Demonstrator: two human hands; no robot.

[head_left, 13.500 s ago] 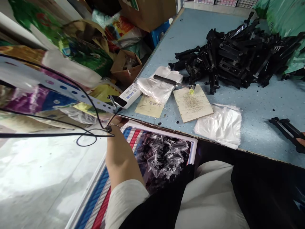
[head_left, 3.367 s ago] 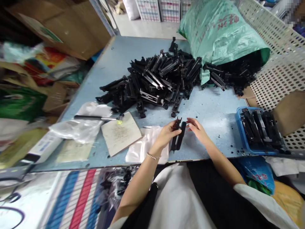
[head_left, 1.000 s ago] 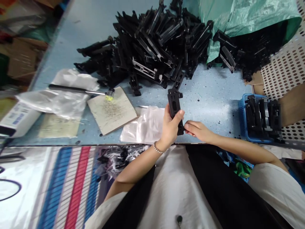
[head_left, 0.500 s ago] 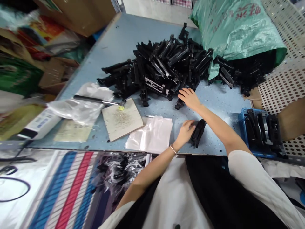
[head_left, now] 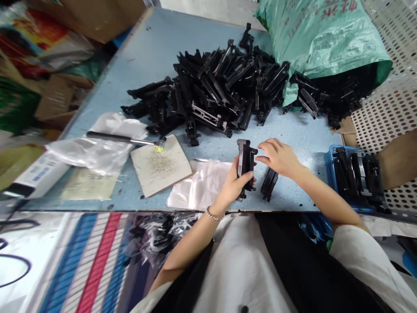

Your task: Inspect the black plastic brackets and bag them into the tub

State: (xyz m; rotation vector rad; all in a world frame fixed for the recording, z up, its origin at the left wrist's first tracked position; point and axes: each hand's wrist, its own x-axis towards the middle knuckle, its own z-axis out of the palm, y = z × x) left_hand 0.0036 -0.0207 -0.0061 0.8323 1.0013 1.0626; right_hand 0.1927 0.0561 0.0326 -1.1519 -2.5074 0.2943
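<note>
Small hammer (head_left: 125, 139) on clear bags (head_left: 97, 150), w/ green sack (head_left: 322, 39) & blue basket (head_left: 329, 163) far right

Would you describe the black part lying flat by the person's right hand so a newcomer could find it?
Start at the blue table and find its near edge, left of the blue basket. The black part lies there alone beneath the right hand. Unlike its twin in the left hand, nobody holds it.

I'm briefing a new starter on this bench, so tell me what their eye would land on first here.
First, the big heap of black plastic parts sprawling across the far middle of the blue table, spilling from the green sack at the far right. Next, near the front edge, the left hand grips one black part upright while the open right hand reaches toward its top. Another part lies flat beside them.
</note>
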